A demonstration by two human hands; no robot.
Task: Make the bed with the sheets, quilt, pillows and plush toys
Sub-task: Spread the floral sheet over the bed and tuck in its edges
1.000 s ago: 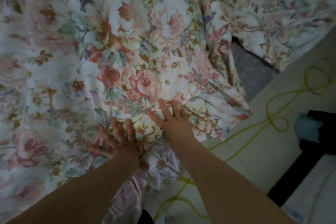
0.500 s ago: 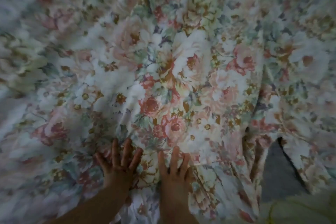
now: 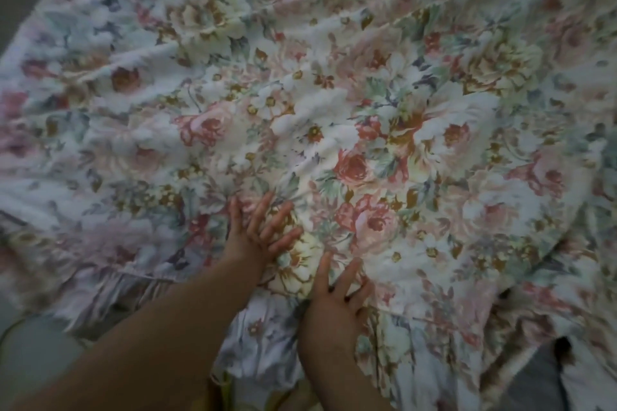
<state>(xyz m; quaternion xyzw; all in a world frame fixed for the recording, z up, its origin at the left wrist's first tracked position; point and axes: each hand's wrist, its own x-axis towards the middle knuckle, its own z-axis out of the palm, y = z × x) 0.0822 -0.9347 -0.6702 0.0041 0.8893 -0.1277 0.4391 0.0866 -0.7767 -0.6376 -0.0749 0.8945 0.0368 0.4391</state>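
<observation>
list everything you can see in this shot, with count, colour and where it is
floral sheet: one, white ground with pink, red and yellow flowers, spread wrinkled across nearly the whole view, its frilled edge hanging down along the bottom
grey surface: one patch, grey, bottom right corner below the sheet's edge; cannot tell what it is
floor: one strip, pale grey, bottom left beside the sheet's edge
yellow cord: one thin piece, yellowish, at the far left edge on the floor
left hand: one, fingers spread, pressed flat on the sheet near the lower middle
right hand: one, fingers spread, flat on the sheet just right of and below the left hand, near the edge
</observation>
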